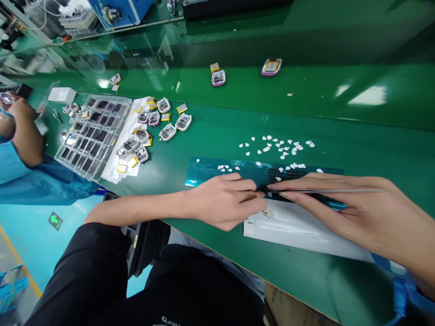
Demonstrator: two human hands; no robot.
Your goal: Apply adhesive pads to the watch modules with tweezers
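My right hand (343,199) grips a pair of metal tweezers (326,190), their tips pointing left. Close by, my left hand (231,201) has its fingers curled together at the tweezer tips; whatever they pinch is hidden. Both hands are over a blue-green film strip (217,168) with dark stripes toward its right part. Small white tabbed round stickers (268,148) are scattered on the bench behind the film, and several more lie on it. A white sheet or bag (292,224) lies partly beneath my right hand.
Left of me are opened small device housings with batteries (167,131) and a clear compartment tray (91,136) of dark screens. Another person's arm (25,127) reaches in at far left. More housings (218,78) stand at the back of the green bench (217,253).
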